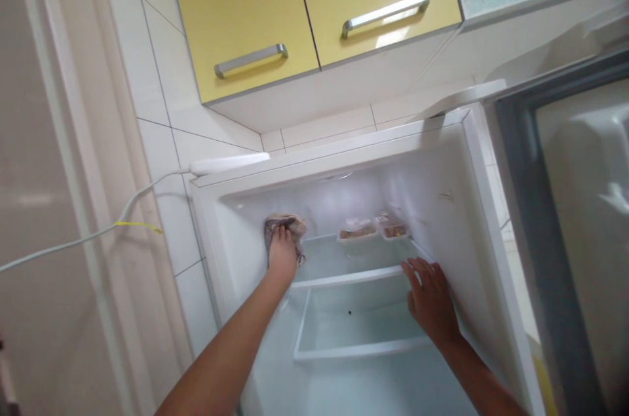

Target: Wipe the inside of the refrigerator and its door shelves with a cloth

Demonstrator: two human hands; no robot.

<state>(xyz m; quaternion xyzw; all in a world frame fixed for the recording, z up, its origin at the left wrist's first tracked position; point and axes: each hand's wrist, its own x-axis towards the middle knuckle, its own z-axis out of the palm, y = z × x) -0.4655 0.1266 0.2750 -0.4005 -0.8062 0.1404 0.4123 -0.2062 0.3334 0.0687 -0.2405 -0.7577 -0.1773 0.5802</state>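
Note:
My left hand [282, 255] presses a crumpled patterned cloth [295, 225] against the left inner wall of an open fridge [236, 232], toward the back above the upper shelf. The fingers lie over the cloth and hide part of it. My right hand [433, 304] rests at the right front corner of the glass shelf [344, 280], its fingers stretched out and slightly apart, with nothing seen in them. On that shelf, at the back right, stand two clear containers of brownish food, one on the left [358, 231] and one on the right [394, 230].
A lower shelf [363, 352] carries a small dark speck [350, 312]. The fridge door [545, 219] stands open at the right. Yellow cabinets [246, 3] with metal handles hang above. A white cable [63, 245] with a yellow tie runs in from the left.

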